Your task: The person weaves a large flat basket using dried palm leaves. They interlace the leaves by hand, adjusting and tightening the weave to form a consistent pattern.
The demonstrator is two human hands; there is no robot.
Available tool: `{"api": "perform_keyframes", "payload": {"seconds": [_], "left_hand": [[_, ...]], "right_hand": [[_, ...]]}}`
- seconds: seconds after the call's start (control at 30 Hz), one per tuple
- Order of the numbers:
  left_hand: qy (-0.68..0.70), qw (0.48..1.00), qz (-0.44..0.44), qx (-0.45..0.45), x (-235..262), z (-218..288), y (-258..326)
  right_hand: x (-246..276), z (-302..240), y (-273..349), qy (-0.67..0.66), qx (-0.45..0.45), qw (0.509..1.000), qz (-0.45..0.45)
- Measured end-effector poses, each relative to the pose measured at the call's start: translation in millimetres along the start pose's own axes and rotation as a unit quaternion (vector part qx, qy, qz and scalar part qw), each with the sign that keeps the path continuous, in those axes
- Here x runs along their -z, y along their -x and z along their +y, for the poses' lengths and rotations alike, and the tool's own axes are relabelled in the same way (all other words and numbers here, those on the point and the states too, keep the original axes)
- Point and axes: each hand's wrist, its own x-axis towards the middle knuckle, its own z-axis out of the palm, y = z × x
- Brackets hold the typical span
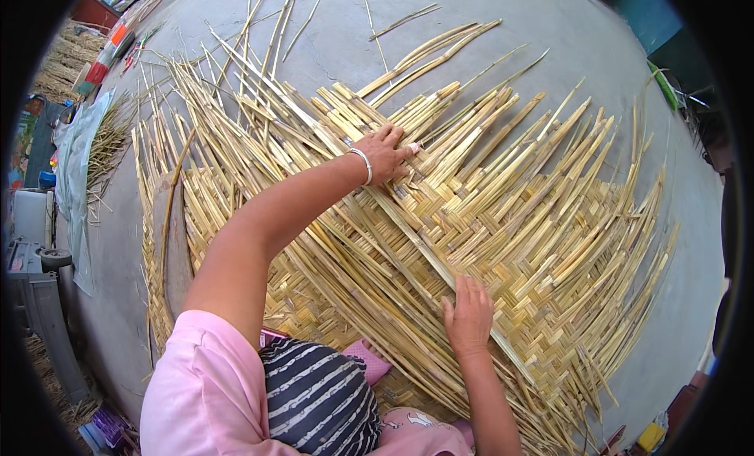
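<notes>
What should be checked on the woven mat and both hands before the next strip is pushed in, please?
1. Left hand flat on the strips at the weave's far edge: ok.
2. Right hand pressing on the woven mat: ok.
3. Long diagonal strip lies between the two hands: ok.
4. Loose strip ends lie fanned out, unwoven: ok.
5. Whether either hand pinches a strip: cannot tell.
6. Bracelet clear of the strips: ok.
</notes>
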Motion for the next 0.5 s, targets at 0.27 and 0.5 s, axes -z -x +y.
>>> {"api": "perform_keyframes", "payload": {"seconds": [0.27, 0.5], "left_hand": [[0.076, 0.992, 0.097, -0.023, -8.8, 56.0, 71.1], [0.120, 0.975, 0.107, -0.151, -2.0, 73.4, 92.8]], "right_hand": [[-18.4, 26.5, 21.0, 0.031, 0.008, 0.998, 0.049], [21.8, 15.7, 17.6, 0.029, 0.011, 0.995, 0.091]]}}
